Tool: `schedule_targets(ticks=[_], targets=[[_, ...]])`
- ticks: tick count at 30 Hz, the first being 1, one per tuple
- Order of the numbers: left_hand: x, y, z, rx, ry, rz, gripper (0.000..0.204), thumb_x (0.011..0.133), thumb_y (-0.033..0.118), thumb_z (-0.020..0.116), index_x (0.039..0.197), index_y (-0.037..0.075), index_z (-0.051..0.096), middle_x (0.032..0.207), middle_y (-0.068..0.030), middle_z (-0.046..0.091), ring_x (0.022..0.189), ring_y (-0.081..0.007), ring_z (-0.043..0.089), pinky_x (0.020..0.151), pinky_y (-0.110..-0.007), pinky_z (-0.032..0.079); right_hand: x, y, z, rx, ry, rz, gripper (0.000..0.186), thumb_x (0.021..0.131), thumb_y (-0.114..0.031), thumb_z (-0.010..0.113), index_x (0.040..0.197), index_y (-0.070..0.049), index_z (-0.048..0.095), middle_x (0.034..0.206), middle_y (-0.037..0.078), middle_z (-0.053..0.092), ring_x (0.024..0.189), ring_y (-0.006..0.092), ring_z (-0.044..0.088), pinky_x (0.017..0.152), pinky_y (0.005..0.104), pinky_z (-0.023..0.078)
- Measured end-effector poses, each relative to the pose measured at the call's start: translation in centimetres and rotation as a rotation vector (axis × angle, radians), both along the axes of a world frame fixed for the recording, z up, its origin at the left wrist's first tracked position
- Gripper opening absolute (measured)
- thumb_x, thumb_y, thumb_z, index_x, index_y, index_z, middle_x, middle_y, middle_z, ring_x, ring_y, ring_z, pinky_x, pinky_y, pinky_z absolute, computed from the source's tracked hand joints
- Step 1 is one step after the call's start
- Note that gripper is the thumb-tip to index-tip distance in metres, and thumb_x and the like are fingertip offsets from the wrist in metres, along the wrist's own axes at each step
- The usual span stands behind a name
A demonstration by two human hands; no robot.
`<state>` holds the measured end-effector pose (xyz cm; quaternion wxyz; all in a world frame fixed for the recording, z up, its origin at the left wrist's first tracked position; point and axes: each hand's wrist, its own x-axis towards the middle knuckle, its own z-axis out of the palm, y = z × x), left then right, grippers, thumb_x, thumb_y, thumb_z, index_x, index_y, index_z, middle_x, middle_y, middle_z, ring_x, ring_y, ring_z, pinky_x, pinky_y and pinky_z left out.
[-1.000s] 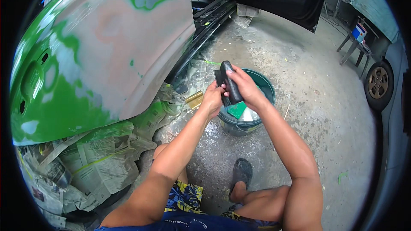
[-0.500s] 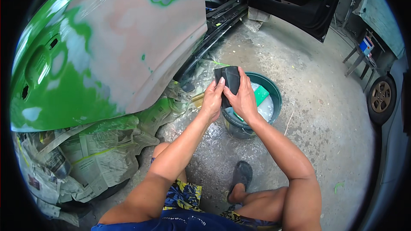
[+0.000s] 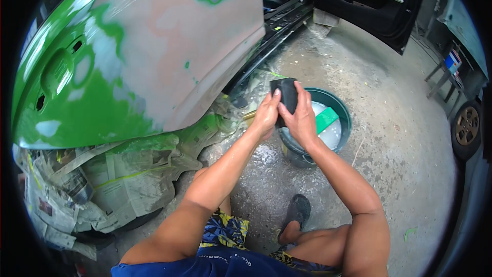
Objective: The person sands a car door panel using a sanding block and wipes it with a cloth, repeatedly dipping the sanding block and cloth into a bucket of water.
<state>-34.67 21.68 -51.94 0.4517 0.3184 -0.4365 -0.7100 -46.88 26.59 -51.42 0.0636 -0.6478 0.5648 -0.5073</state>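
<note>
A folded piece of black sandpaper (image 3: 288, 94) is held up over the near left side of a dark green bucket (image 3: 346, 128). My left hand (image 3: 265, 116) grips its left edge with the thumb on the face. My right hand (image 3: 302, 121) is closed round its right side; the fingers behind the sheet are partly hidden. In the bucket are cloudy, foamy water (image 3: 333, 136) and a flat green block (image 3: 326, 119) leaning in it. To the left stands a car door (image 3: 179, 46) with green paint and sanded pale grey and pinkish patches.
Masking paper (image 3: 128, 174) covers the car below the green door. An open black door (image 3: 369, 5) stands at the far side. At right are a small stool (image 3: 445, 74) and another car's wheel (image 3: 466, 129). The concrete floor (image 3: 389, 190) is wet around the bucket.
The whole view has shifted, with the scene sitting further right. The sandpaper's loose flap now lies flatter, folded together between my hands. Both hands keep hold of it.
</note>
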Motion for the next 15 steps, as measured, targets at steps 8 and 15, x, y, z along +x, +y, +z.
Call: schedule_targets(ticks=[8,15], targets=[[-0.5,-2.6,-2.5,-0.274,-0.168,0.134,0.043,0.097,0.018,0.073,0.134,0.004,0.056,0.115,-0.0083,0.07,0.098,-0.0156,0.069,0.085,-0.032,0.059,-2.7,-2.2,-1.8,0.188,-0.217,0.355,0.075,0.093,-0.015,0.069,0.158,-0.003,0.035,0.144,0.022,0.052,0.126,0.0334,0.058,0.101,0.0417,0.052],[-1.2,-2.1,-0.4,0.037,0.095,-0.258,0.038,0.099,0.014,0.068,0.133,0.005,0.054,0.114,-0.0109,0.069,0.096,-0.0185,0.071,0.081,-0.038,0.062,-8.4,-2.5,-1.7,0.638,-1.035,0.497,0.031,0.102,-0.021,0.066,0.128,-0.008,0.058,0.106,0.0,0.063,0.096,0.0111,0.062,0.084,0.0267,0.052]])
